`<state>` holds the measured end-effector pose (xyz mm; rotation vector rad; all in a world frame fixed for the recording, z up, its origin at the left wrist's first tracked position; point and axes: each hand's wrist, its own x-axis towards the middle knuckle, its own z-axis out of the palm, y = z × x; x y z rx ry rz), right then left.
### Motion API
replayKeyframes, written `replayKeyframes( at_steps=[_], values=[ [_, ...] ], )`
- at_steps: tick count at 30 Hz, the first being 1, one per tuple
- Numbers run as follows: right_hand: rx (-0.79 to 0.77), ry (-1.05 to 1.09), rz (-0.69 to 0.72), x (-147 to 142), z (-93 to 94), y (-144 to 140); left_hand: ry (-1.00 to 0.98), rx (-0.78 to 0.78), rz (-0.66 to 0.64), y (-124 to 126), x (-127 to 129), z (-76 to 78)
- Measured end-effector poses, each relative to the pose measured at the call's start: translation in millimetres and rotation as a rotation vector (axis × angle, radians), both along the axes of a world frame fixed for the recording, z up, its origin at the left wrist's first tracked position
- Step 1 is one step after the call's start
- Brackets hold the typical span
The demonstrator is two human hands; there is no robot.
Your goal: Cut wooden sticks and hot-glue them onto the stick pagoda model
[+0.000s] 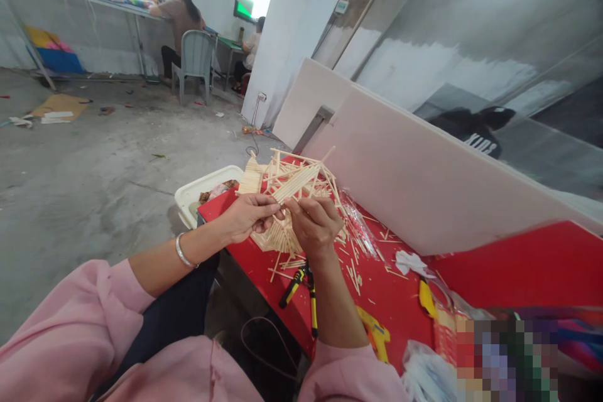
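Both hands meet over a red table [264,270], at the near end of a flat panel of wooden sticks [296,182] laid side by side. My left hand [252,215] pinches the panel's lower left edge between thumb and fingers. Curled close beside it, my right hand [315,221] grips the same end; its fingertips are partly hidden. Behind and below the panel lies a heap of loose sticks [282,235]. A pair of pliers [296,286] with yellow and black handles rests under my right forearm.
A yellow glue gun [375,331] lies right of my forearm, near a plastic bag [421,367]. Clear wrapping [360,229] and stick scraps litter the table. A pale board [377,169] borders its far side. A white bin [186,198] stands left. Other people sit farther off.
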<state>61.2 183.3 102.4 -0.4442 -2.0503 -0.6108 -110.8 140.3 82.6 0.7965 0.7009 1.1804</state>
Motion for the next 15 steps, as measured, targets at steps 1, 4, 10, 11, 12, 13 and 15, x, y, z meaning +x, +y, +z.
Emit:
replayKeyframes(
  at_steps=[1, 4, 10, 11, 12, 13, 15],
  values=[
    [0.003, 0.002, 0.0, -0.3, 0.3, -0.1, -0.001, -0.001, 0.002, -0.1, 0.2, 0.5],
    [0.019, 0.014, 0.001, -1.1, 1.4, -0.3, -0.012, -0.006, 0.013, -0.5, 0.8, 2.2],
    [0.013, 0.026, 0.015, 0.5, -1.2, 0.5, -0.009, -0.007, 0.011, -1.3, 1.2, 3.4],
    [0.011, 0.026, 0.017, 0.9, -2.0, 0.9, -0.004, -0.006, 0.007, -1.3, 1.1, 3.2],
    [0.009, 0.023, 0.016, 1.1, -2.5, 1.4, 0.0, -0.005, 0.006, -1.3, 0.9, 2.8],
    [0.01, 0.019, 0.014, 1.1, -2.8, 2.0, 0.004, -0.004, 0.004, -1.1, 0.8, 2.3],
    [0.016, 0.005, 0.002, 0.8, -2.0, 3.2, 0.006, -0.003, 0.002, -0.7, 0.8, 1.1]
  ],
)
